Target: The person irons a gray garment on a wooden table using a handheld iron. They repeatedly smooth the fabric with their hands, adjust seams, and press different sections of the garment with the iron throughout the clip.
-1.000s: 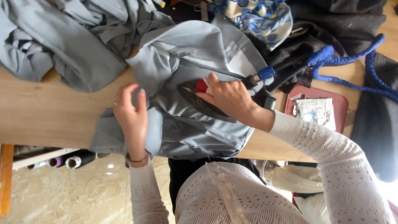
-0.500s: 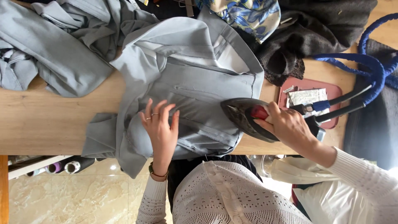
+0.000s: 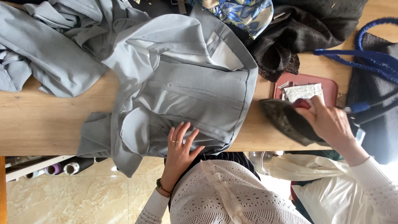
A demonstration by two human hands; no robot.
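We see the grey garment [image 3: 186, 95] spread inside out on the wooden table [image 3: 49, 124], its long axis running across the picture: the hemmed raw edge faces the right side, and the bunched part trails off toward the upper left, where it joins a heap of more grey cloth [image 3: 41, 54]. Its lower edge hangs a little over the near table edge. Our left hand [image 3: 180, 147] lies flat on the garment near that edge, fingers spread wide and pressing the cloth. Our right hand [image 3: 327, 120] is wrapped around the handle of a dark iron [image 3: 290, 122], which sits just beside the garment's hem, its tip pointing left toward it. Behind the iron lies a red tray [image 3: 327, 85]; a blue cord [image 3: 365, 58] runs past it.
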